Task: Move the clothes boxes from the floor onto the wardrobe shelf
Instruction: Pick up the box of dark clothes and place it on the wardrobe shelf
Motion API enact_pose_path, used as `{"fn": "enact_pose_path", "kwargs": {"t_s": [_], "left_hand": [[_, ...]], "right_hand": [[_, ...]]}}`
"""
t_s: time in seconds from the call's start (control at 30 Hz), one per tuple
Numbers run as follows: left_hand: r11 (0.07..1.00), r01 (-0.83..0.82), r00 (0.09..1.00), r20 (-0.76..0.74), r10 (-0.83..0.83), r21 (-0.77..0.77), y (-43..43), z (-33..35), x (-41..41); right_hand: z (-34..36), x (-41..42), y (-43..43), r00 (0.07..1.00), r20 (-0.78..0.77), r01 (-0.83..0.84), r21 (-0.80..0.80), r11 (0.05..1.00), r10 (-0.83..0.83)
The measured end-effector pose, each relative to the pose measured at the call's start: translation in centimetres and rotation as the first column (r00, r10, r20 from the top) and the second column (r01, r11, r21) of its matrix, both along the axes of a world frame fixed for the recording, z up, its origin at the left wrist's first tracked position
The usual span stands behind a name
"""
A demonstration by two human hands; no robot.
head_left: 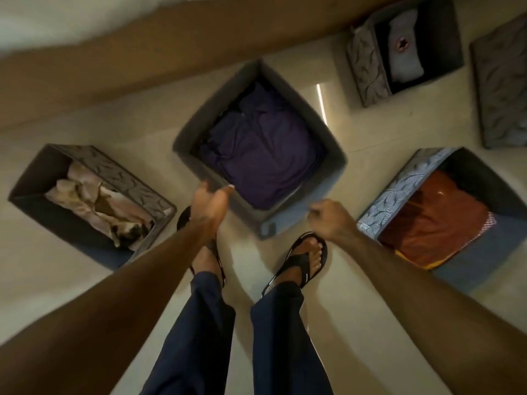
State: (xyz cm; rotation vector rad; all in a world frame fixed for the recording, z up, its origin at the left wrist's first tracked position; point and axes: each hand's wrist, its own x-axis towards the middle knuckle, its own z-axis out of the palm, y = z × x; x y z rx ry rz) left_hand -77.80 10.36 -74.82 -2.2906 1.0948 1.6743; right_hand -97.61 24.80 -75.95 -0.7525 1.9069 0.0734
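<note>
A grey fabric box (pixel 248 219) filled with folded purple clothes sits on the floor just ahead of my feet, blurred by motion. My left hand (pixel 209 202) is at its near-left rim, with thumb and fingers pinched over the edge. My right hand (pixel 330 219) is beside the near-right wall with its fingers curled. Whether that hand grips the wall is unclear. No wardrobe shelf shows in this view.
Other clothes boxes ring the spot: one with beige clothes (pixel 28 181) at left, one with rust-orange clothes (pixel 399 181) at right, one with a grey garment (pixel 368 67) at back right, another (pixel 502 81) at the far right edge. A brown wooden base (pixel 142 52) runs along the back. My sandalled feet (pixel 305 258) stand on the pale tile floor.
</note>
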Motion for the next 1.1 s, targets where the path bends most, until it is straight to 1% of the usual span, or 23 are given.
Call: {"fn": "enact_pose_path", "kwargs": {"t_s": [0.03,0.07,0.1,0.13,0.17,0.23,0.27,0.33,0.37,0.4,0.47,0.5,0.53,0.6,0.67,0.77,0.87,0.93,1.03,1.1], "left_hand": [[0.999,0.001,1.000,0.017,0.000,-0.045,-0.9,0.1,0.4],[0.996,0.026,0.999,0.033,-0.024,-0.080,-1.7,-0.1,0.9],[0.993,0.075,0.997,0.041,-0.071,-0.094,-2.3,0.0,1.1],[0.988,0.126,0.991,0.047,-0.122,-0.092,-2.6,-0.3,1.4],[0.982,0.177,0.983,0.057,-0.173,-0.068,-2.7,-0.5,1.6],[0.965,0.261,0.964,0.062,-0.260,-0.016,-2.6,-0.8,1.6],[0.957,0.290,0.955,0.067,-0.289,0.004,-2.6,-1.2,1.7],[0.947,0.320,0.944,0.075,-0.322,0.031,-2.8,-1.8,1.6],[0.940,0.339,0.937,0.076,-0.341,0.041,-3.0,-2.1,1.5],[0.931,0.363,0.928,0.078,-0.365,0.044,-3.3,-2.5,1.4],[0.909,0.414,0.906,0.082,-0.416,0.035,-4.1,-3.0,1.2],[0.903,0.429,0.899,0.090,-0.429,0.023,-4.6,-3.4,1.0],[0.900,0.436,0.895,0.102,-0.434,0.002,-5.1,-3.6,0.9],[0.888,0.457,0.885,0.126,-0.448,-0.050,-5.6,-3.7,0.7],[0.864,0.494,0.866,0.142,-0.479,-0.097,-5.6,-3.0,0.4],[0.851,0.510,0.859,0.128,-0.495,-0.126,-5.1,0.0,-0.1],[0.858,0.502,0.865,0.089,-0.494,-0.108,-4.1,4.9,-0.4],[0.860,0.501,0.865,0.051,-0.499,-0.093,-2.9,10.3,-1.0],[0.830,0.551,0.834,0.033,-0.551,-0.086,-1.1,19.6,-2.3],[0.800,0.594,0.804,0.035,-0.594,-0.088,0.1,26.5,-3.4]], "right_hand": [[0.2,0.7,0.5,0.997,0.072,-0.027,0.028,0.999,0.025],[0.2,1.0,0.5,0.995,0.095,-0.033,0.025,0.999,0.031],[0.1,1.1,0.1,0.997,0.069,-0.020,-0.015,1.000,0.021],[0.1,0.9,-0.5,1.000,-0.009,-0.010,-0.083,0.996,0.009],[-0.1,0.7,-1.4,0.992,-0.126,-0.017,-0.165,0.986,-0.004],[-0.3,-0.1,-3.3,0.924,-0.383,-0.094,-0.283,0.955,-0.022],[-0.4,-0.5,-4.3,0.880,-0.473,-0.118,-0.311,0.943,-0.046],[-0.8,-1.2,-5.9,0.830,-0.548,-0.098,-0.319,0.943,-0.099],[-1.3,-1.6,-6.5,0.832,-0.544,-0.067,-0.293,0.954,-0.109],[-2.1,-1.9,-7.0,0.856,-0.506,-0.024,-0.243,0.970,-0.106],[-3.4,-2.7,-7.7,0.934,-0.329,0.103,-0.118,0.988,-0.137],[-4.1,-3.0,-7.9,0.955,-0.232,0.170,-0.078,0.982,-0.183],[-4.5,-3.1,-8.0,0.960,-0.180,0.208,-0.057,0.976,-0.215],[-4.6,-3.3,-7.5,0.953,-0.211,0.207,-0.068,0.976,-0.217],[-3.8,-3.2,-6.5,0.946,-0.257,0.172,-0.123,0.977,-0.199],[-1.2,-2.8,-4.4,0.950,-0.230,0.169,-0.182,0.969,-0.209],[3.2,-2.9,-1.7,0.954,-0.184,0.199,-0.207,0.958,-0.238],[8.2,-3.1,0.3,0.943,-0.167,0.247,-0.221,0.943,-0.287],[17.4,-3.3,3.1,0.903,-0.195,0.347,-0.191,0.918,-0.382],[24.7,-3.2,5.3,0.870,-0.194,0.417,-0.198,0.887,-0.452]]}}
